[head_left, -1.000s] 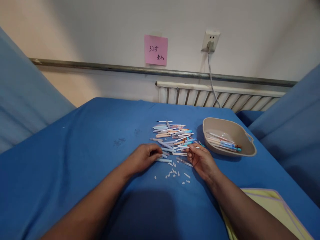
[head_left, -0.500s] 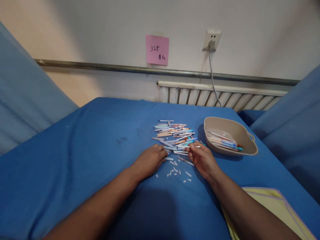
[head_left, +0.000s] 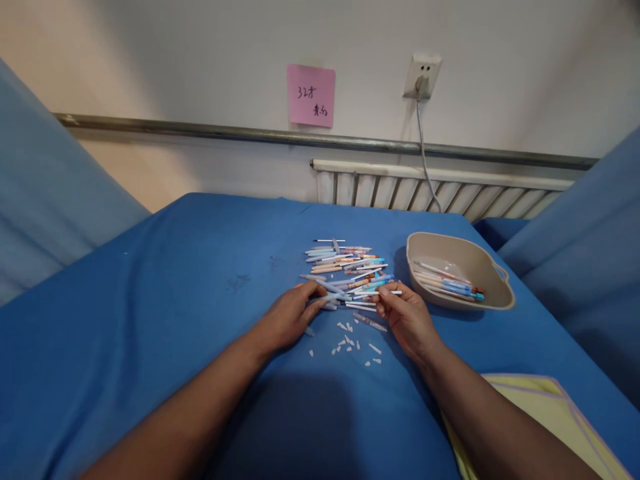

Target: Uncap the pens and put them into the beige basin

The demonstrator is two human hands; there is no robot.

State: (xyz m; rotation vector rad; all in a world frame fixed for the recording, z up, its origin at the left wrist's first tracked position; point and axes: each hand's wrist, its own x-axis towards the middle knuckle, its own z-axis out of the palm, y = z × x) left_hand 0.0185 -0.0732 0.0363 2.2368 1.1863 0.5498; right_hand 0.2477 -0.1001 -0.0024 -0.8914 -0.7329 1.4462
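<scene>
My right hand (head_left: 407, 319) is closed, pinching a thin white pen refill (head_left: 393, 292) between thumb and fingers. Across from it, my left hand (head_left: 287, 313) has its thumb and forefinger closed on a pale blue pen barrel (head_left: 327, 298) at the near left side of the pile. The pile of pens (head_left: 345, 261) holds pale, orange and blue barrels, with white refills lying among them. A clear patterned barrel (head_left: 370, 321) lies between the hands. Small white conical pieces (head_left: 349, 340) are scattered on the blue cloth just in front.
To the right of the pile stands a beige basket (head_left: 493, 293) with several pens in it. A yellow cloth (head_left: 530, 400) lies under my right forearm. Behind the blue-covered table (head_left: 225, 233) are a radiator (head_left: 370, 187) and a metal rail (head_left: 240, 135). Curtains hang on both sides.
My left hand has shifted slightly left and lifted a pale blue barrel from the near edge of the pile. The right hand keeps hold of the refill, nearly still.
</scene>
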